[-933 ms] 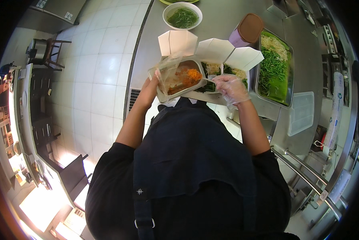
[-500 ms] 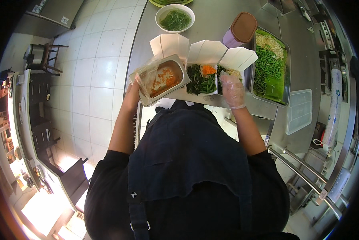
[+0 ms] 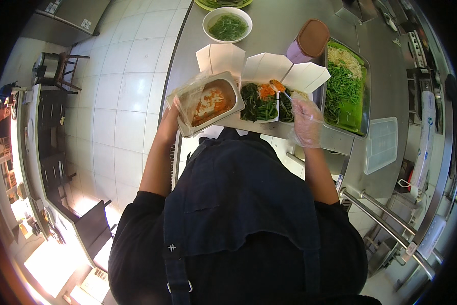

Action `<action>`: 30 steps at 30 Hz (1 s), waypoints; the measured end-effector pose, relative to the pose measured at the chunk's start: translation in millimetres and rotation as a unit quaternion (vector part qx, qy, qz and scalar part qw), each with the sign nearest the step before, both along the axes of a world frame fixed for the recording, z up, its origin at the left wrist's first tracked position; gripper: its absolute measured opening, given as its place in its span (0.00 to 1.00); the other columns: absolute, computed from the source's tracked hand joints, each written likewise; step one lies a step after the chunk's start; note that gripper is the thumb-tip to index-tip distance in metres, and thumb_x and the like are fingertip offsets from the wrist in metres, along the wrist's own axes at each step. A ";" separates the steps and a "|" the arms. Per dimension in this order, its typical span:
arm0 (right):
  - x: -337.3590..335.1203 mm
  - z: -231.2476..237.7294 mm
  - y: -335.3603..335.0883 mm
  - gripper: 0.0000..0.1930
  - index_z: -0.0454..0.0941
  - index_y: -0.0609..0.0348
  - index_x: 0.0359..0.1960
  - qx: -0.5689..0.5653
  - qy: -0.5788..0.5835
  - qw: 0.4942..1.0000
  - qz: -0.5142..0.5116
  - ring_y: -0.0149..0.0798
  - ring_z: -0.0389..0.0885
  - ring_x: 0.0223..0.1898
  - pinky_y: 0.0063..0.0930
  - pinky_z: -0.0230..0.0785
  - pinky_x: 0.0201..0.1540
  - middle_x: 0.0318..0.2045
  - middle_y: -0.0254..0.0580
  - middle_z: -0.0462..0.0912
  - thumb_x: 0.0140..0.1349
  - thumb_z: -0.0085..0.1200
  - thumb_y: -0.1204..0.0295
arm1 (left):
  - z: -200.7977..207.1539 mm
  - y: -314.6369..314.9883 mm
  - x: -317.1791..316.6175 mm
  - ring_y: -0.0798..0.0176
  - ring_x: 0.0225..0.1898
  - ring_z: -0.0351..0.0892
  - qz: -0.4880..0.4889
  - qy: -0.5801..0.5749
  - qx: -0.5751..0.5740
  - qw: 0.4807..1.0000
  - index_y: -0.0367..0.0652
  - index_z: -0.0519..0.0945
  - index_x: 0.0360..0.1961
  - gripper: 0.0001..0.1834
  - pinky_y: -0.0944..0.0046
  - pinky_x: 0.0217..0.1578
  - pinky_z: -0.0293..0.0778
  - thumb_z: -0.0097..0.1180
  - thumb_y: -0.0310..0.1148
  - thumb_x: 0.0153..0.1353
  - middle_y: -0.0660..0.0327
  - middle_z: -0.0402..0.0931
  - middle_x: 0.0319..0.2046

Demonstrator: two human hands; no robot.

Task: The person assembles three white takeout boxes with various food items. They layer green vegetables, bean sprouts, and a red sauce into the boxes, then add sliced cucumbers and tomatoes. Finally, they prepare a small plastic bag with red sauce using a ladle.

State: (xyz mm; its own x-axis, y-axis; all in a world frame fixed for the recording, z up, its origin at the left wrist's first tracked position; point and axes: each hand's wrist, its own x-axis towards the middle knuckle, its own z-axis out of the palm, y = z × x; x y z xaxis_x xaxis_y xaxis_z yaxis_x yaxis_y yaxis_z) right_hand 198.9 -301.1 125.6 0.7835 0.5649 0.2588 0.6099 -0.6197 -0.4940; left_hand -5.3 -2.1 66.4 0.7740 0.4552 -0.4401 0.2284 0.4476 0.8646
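My left hand (image 3: 172,113) grips the left end of a rectangular metal pan (image 3: 224,87), tilted, with clear plastic wrap (image 3: 188,101) bunched over that end. A thin layer of orange shredded food (image 3: 213,105) lies inside it. My right hand (image 3: 306,122), in a clear plastic glove, is closed on a spoon (image 3: 286,92) loaded with orange shreds. The spoon's head is over the white paper box (image 3: 266,67) of dark greens, cut green beans and an orange heap. A second paper box (image 3: 305,76) with greens is partly hidden by my right hand. Another raised white flap (image 3: 220,57) stands behind the pan.
A white bowl (image 3: 249,28) of green strands in liquid stands at the back. Right of the boxes are a purple canister with a brown lid (image 3: 312,38) and a metal tray (image 3: 366,104) of chopped beans and sprouts. A translucent lid (image 3: 381,145) lies near the steel table's right side.
My right hand has drawn slightly right and toward me, and the loaded spoon now shows over the middle box. The pan in my left hand stays nearly in place.
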 end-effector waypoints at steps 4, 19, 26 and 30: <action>-19.9 32.4 22.4 0.10 0.78 0.58 0.41 0.057 0.066 0.988 0.127 0.49 0.78 0.32 0.37 0.71 0.35 0.30 0.47 0.79 0.58 0.51 0.73 | -0.6 2.3 -0.7 0.56 0.56 0.68 -0.035 -0.033 -0.035 0.998 0.34 0.61 0.62 0.35 0.61 0.55 0.64 0.36 0.55 0.67 0.51 0.67 0.56; -41.7 36.6 121.4 0.04 0.71 0.59 0.30 -0.110 -0.046 0.891 0.438 0.47 0.76 0.37 0.36 0.71 0.40 0.29 0.44 0.74 0.54 0.46 0.74 | 32.8 14.0 11.1 0.58 0.57 0.67 -0.147 0.009 -0.103 0.984 0.37 0.61 0.63 0.36 0.61 0.57 0.63 0.36 0.57 0.66 0.51 0.65 0.59; -46.6 15.2 134.8 0.05 0.72 0.58 0.30 0.007 -0.081 0.915 0.394 0.47 0.76 0.35 0.38 0.70 0.40 0.29 0.44 0.75 0.51 0.47 0.74 | 37.4 20.6 15.2 0.58 0.58 0.65 -0.171 0.004 -0.088 0.981 0.37 0.61 0.63 0.36 0.61 0.58 0.62 0.38 0.57 0.65 0.51 0.65 0.58; -29.4 37.2 118.2 0.06 0.74 0.58 0.32 -0.109 -0.058 0.885 0.449 0.48 0.76 0.36 0.38 0.71 0.39 0.30 0.43 0.76 0.53 0.47 0.75 | 52.1 20.0 19.0 0.58 0.55 0.68 -0.171 0.041 -0.017 0.984 0.35 0.63 0.61 0.37 0.62 0.55 0.64 0.40 0.58 0.65 0.50 0.68 0.56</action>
State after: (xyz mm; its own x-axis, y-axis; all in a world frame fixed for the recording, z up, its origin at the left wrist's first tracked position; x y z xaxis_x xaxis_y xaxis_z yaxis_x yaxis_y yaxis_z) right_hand 169.5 -182.8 162.8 -0.0320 0.9927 0.1163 0.9436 0.0684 -0.3240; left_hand 13.7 17.9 118.5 0.8404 0.1585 -0.5183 0.4397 0.3599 0.8229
